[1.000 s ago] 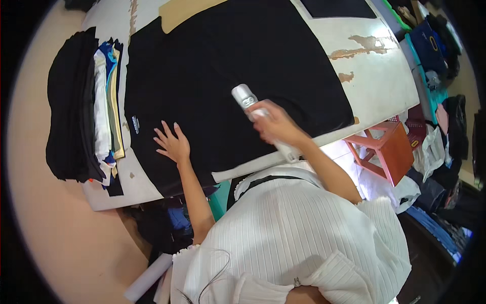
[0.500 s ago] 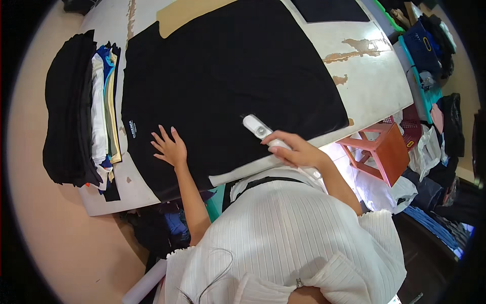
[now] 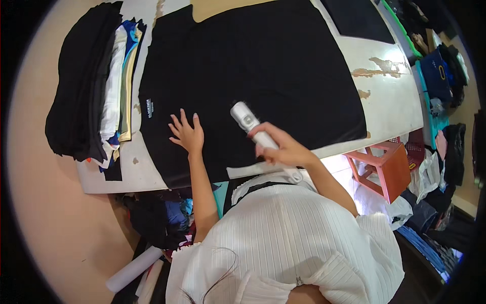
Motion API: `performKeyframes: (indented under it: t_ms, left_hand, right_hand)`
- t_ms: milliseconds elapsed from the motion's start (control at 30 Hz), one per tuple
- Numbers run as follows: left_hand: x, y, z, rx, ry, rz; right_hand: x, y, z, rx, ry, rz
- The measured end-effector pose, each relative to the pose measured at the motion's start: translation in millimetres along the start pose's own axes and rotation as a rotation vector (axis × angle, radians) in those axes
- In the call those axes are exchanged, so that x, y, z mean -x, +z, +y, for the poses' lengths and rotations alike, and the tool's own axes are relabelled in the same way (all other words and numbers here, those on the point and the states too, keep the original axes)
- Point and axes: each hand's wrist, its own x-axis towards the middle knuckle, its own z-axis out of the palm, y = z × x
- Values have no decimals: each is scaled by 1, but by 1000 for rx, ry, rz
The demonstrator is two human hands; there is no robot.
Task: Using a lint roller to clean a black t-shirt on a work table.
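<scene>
A large piece of black fabric lies spread flat, with a small pale print near its left edge. My left hand rests on it with the fingers spread, to the right of that print. My right hand is closed round a slim white handheld device, which has a button on its upper face. The device's rounded head points up and left over the fabric, and its lower end shows past my hand. Whether the head touches the cloth I cannot tell.
Folded black cloth and a pile of white, blue and yellow pieces stand along the left of the worn white table. Another dark piece lies at the far right. A reddish stool stands beyond the right edge.
My right hand has swung the device left across the fabric. The left hand stays spread on the cloth. The whole view has shifted, with the table's things appearing further right and higher.
</scene>
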Motion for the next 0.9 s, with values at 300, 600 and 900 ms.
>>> performKeyframes:
  t_ms: [300,600,900]
  left_hand:
    - [-36,-51,-97,55,-23,-58]
    - [-32,-46,-136,-4,41,-23]
    - [-39,-76,-190,154,258,-182]
  right_hand:
    - [3,-48,3,250,-29,427]
    - [-84,91,1,311,52,-12]
    - [-114,92,7,337,156,42]
